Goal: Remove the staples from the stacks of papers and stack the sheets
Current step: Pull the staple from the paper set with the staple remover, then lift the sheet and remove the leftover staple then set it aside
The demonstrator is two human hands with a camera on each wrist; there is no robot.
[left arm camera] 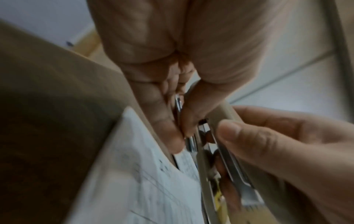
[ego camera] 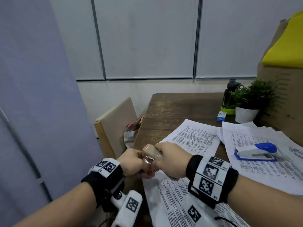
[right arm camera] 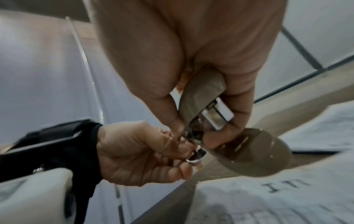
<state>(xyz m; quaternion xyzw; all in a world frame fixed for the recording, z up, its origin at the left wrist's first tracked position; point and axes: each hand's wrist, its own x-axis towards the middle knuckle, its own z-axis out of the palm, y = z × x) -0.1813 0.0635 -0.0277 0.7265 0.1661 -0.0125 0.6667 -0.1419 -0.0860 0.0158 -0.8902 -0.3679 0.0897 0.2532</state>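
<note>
My right hand grips a beige staple remover above the table's left edge, thumb on one side and fingers on the other. My left hand meets it from the left, and its thumb and fingertips pinch at the remover's metal claws. Whether a staple sits between them is too blurred to tell. In the left wrist view the staple remover lies between both hands above a printed sheet. Printed papers lie on the table just below the hands.
More printed sheets are spread over the dark wooden table. A blue and white stapler rests on the right pile. A potted plant, a bottle and a cardboard box stand at the back right. A chair is on the left.
</note>
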